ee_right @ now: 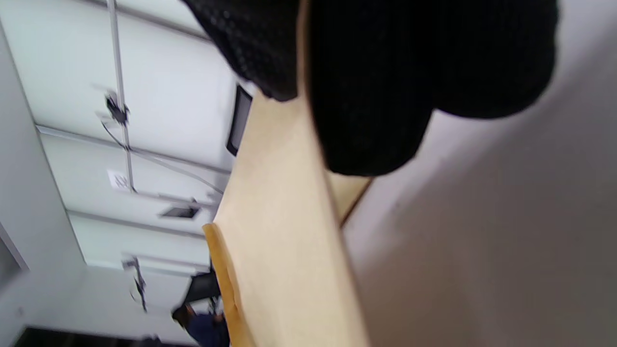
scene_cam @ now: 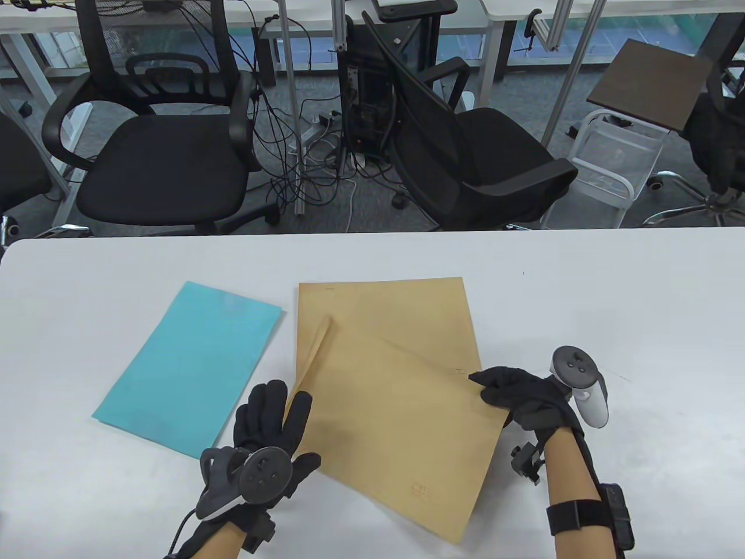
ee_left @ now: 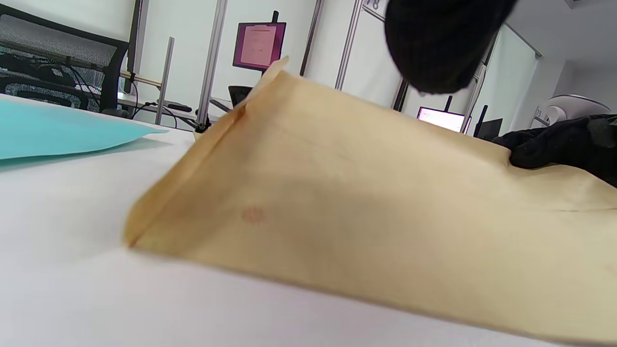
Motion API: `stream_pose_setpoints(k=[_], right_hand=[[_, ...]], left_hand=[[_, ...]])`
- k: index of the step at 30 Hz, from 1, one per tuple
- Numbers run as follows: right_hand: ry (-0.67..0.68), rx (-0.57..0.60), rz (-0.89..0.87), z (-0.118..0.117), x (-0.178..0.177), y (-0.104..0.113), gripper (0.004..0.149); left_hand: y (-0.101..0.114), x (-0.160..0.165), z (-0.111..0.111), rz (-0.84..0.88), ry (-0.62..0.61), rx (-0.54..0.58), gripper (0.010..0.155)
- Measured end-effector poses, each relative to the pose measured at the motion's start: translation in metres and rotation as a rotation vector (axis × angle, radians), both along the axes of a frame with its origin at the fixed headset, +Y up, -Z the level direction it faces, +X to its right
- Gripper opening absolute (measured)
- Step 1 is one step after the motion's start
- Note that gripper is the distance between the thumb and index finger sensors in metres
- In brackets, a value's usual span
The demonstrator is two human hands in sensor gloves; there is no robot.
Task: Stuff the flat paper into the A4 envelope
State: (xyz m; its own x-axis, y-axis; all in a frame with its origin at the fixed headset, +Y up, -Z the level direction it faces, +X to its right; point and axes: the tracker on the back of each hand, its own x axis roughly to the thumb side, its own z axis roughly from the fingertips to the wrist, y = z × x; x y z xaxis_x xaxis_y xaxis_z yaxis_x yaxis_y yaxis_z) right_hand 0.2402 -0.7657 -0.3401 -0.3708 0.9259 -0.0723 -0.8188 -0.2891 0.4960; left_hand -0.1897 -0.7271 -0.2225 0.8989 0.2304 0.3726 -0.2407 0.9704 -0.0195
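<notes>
A brown A4 envelope (scene_cam: 401, 419) lies tilted at the table's middle, with its left flap edge (scene_cam: 319, 345) raised. My right hand (scene_cam: 495, 389) pinches its right corner; the right wrist view shows the envelope's edge (ee_right: 279, 217) between my gloved fingers (ee_right: 376, 96). My left hand (scene_cam: 273, 410) is open with fingers spread beside the envelope's left edge; in the left wrist view one fingertip (ee_left: 443, 43) hangs above the envelope (ee_left: 361, 207) and holds nothing. The flat teal paper (scene_cam: 192, 367) lies on the table to the left of my left hand, and also shows in the left wrist view (ee_left: 58, 135).
A second brown envelope (scene_cam: 396, 303) lies flat, partly under the tilted one. The white table (scene_cam: 611, 291) ends at a far edge, with black office chairs (scene_cam: 163, 145) and cables beyond it.
</notes>
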Motion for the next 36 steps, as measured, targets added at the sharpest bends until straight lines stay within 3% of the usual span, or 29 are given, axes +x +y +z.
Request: stream_pose_setpoints(k=[5, 12, 23, 26, 29, 31, 33, 36], right_hand=[[0.148, 0.041, 0.282, -0.011, -0.035, 0.012, 0.043], [0.216, 0.153, 0.604, -0.02, -0.069, 0.016, 0.045], [0.169, 0.261, 0.696, -0.024, -0.073, 0.014, 0.049], [0.095, 0.347, 0.67, -0.021, -0.069, 0.02, 0.068], [0.042, 0.405, 0.617, -0.011, -0.054, 0.035, 0.088], [0.109, 0.402, 0.651, 0.004, -0.047, 0.039, 0.1], [0.212, 0.377, 0.696, 0.022, -0.046, 0.032, 0.105], [0.439, 0.338, 0.8, 0.06, -0.054, 0.005, 0.111]], left_hand=[[-0.002, -0.002, -0.001, 0.003, 0.009, -0.017, 0.092], [-0.002, -0.01, -0.004, 0.033, 0.037, -0.036, 0.092], [-0.006, -0.013, -0.007, 0.049, 0.054, -0.078, 0.092], [-0.005, -0.013, -0.006, 0.05, 0.059, -0.087, 0.092], [-0.005, -0.015, -0.006, 0.041, 0.071, -0.082, 0.093], [-0.005, -0.018, -0.007, 0.038, 0.082, -0.083, 0.094], [-0.007, -0.021, -0.009, 0.04, 0.092, -0.099, 0.095], [-0.009, -0.026, -0.013, 0.044, 0.118, -0.094, 0.096]])
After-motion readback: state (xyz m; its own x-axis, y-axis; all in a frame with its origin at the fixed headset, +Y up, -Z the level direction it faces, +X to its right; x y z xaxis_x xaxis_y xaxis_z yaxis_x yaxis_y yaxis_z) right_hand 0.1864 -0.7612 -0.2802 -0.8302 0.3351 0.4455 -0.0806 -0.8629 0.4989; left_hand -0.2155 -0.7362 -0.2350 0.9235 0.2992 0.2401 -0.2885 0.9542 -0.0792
